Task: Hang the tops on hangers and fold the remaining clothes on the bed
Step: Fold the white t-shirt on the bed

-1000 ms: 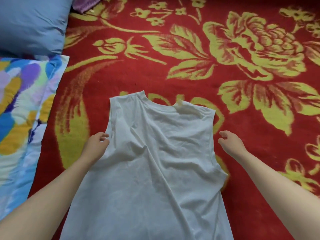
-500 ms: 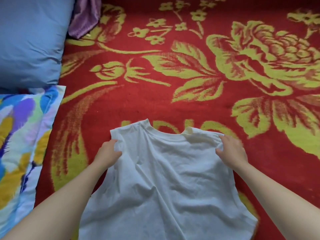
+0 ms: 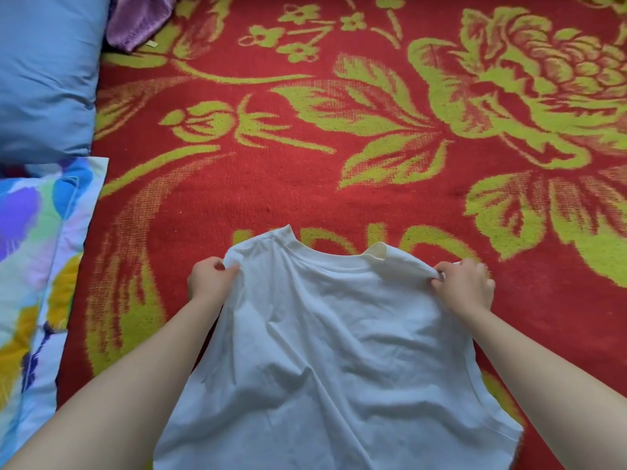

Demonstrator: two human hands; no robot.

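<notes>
A white sleeveless top (image 3: 332,351) lies spread on the red bed cover, neckline pointing away from me. My left hand (image 3: 208,281) pinches its left shoulder edge. My right hand (image 3: 464,286) grips the right shoulder, where the cloth is bunched between the fingers. The shoulders are slightly lifted and the body of the top is wrinkled. Its hem runs out of view at the bottom.
The bed is covered by a red blanket (image 3: 339,171) with yellow-green flowers. A blue pillow (image 3: 44,69) sits at the far left, a multicoloured pillow (image 3: 37,266) below it, and a purple garment (image 3: 139,18) lies at the top left.
Both hands moved up from beside the top's armholes to its shoulders and took hold of them. The shoulder cloth is now bunched and raised.
</notes>
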